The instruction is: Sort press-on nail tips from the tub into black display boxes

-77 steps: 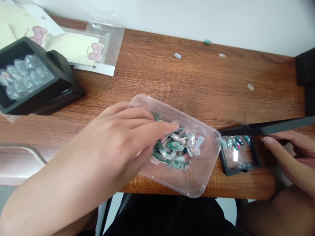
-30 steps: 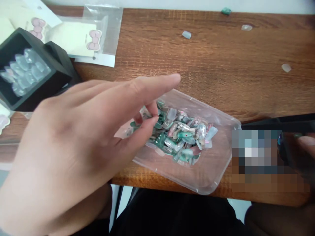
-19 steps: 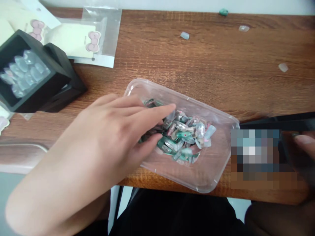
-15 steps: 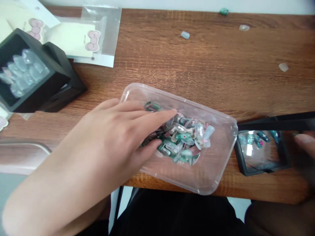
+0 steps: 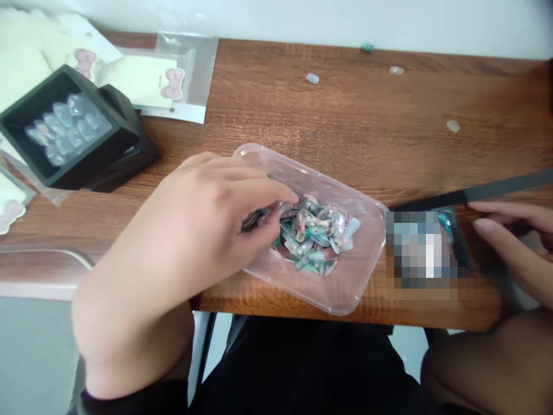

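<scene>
My left hand (image 5: pixel 216 213) reaches over a clear plastic tub (image 5: pixel 367 276), its thumb and index finger pinching what looks like a translucent press-on nail (image 5: pixel 283 207). Beneath the fingers lies a heap of press-on nails (image 5: pixel 317 233), green, clear and pinkish. At the right edge, my right hand (image 5: pixel 518 242) has its thumb and index finger stretched out and apart. The index fingertip is at the lower edge of a black strip (image 5: pixel 436 202), apparently the raised lid of a small black case (image 5: pixel 462 242). Blurring blocks hide most of that case's inside.
Black boxes (image 5: pixel 125 155) stand at the left, the upper one displaying clear nails (image 5: pixel 69 129). Cream cards in plastic sleeves (image 5: pixel 142 80) lie behind them. Loose nails (image 5: pixel 313 78) are scattered toward the wall. The wooden table's front edge (image 5: pixel 276 314) runs just below the tub.
The view has shifted, and the tub appears further left. More of my right hand shows, its fingers stretched beside the black lid. My left thumb and index finger have drawn closer together over the heap.
</scene>
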The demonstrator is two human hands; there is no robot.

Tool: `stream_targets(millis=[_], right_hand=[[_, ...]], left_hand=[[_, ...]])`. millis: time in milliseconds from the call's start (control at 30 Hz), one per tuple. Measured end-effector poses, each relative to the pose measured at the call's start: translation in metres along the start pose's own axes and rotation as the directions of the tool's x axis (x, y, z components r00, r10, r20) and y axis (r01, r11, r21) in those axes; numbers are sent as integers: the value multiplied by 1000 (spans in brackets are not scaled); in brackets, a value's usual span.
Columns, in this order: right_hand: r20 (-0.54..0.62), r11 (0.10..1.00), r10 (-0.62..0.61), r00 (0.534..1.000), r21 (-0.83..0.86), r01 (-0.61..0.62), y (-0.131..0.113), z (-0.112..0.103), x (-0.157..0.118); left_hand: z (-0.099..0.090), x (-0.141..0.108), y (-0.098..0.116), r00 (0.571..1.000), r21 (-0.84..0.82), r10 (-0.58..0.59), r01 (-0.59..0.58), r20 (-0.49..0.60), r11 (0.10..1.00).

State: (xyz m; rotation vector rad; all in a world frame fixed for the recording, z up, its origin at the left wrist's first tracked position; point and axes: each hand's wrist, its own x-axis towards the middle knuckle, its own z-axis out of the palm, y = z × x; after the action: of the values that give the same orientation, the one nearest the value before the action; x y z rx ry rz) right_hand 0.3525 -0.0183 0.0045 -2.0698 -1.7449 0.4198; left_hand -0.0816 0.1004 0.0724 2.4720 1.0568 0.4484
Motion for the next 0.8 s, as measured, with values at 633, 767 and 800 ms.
stream_targets(millis=[633,767,800], right_hand=[[-63,977,-47,997,205,59,6,52,34],[-88,962,-79,993,255,99,7,60,39],[-98,956,-92,991,271,116,7,61,39]], left_hand=[[39,-34,-4,927,-214,-80,0,-367,977],[59,-60,-2,882,-121,-93,42,-461,992],[62,-64,-2,872,-108,-103,58,-479,992]])
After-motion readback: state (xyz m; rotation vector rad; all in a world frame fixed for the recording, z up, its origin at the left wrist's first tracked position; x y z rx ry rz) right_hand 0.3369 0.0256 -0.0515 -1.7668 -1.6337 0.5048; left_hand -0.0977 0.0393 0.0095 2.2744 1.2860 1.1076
